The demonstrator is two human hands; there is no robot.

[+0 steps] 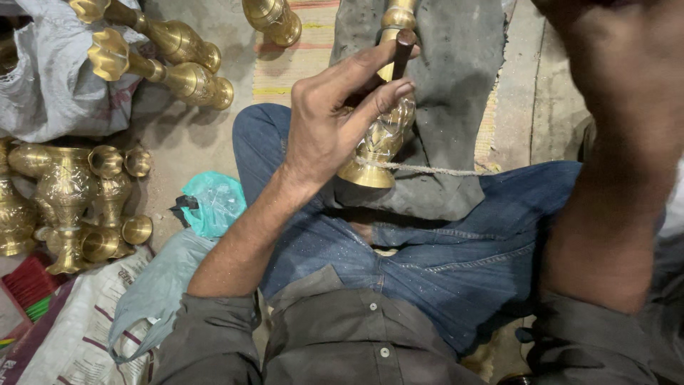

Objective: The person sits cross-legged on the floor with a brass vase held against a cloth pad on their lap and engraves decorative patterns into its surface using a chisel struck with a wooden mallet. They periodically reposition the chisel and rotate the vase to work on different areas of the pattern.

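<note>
Left hand (335, 117) pinches a dark tool (401, 53) against a brass vase (381, 135); the right hand is out of view, only its forearm (613, 142) rising at the right edge, so its grip cannot be told. On the person's lap, a grey cloth (449, 78) carries the vase, which lies tilted near the cloth's lower left corner, a cord (434, 170) round its foot. More brass vases (68, 203) stand on the floor at left, beside a green bag (214, 203).

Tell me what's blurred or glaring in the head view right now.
Head view: the right forearm fills the right side, close and soft with blur; the left hand and the brass vase it grips are sharp; the brass vases on the floor show bright glints; lighting is dim and warm.
</note>
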